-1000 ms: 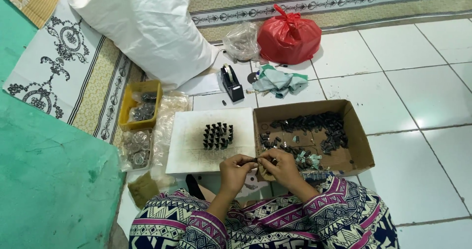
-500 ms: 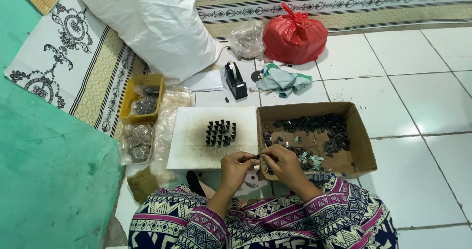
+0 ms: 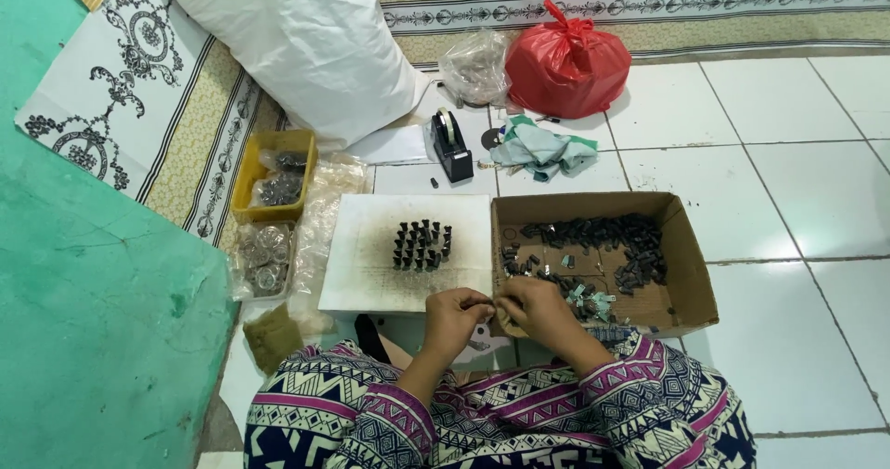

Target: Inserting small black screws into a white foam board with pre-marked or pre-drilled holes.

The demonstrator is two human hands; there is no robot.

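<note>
Over the white board point(image 3: 371, 274), a small dark part point(image 3: 489, 303) was pinched.
Both hands, left hand point(image 3: 456, 316) and right hand point(image 3: 536, 307), were kept closed on it, hardly moved since before.

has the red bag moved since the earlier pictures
No. The red bag sits in the same spot against the carpet edge, just behind the green cloth; only the camera view shifted slightly.

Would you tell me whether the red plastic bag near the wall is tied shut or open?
Tied shut. The red plastic bag bulges full, and its top is gathered into a knot with the handles sticking up; no contents show.
</note>
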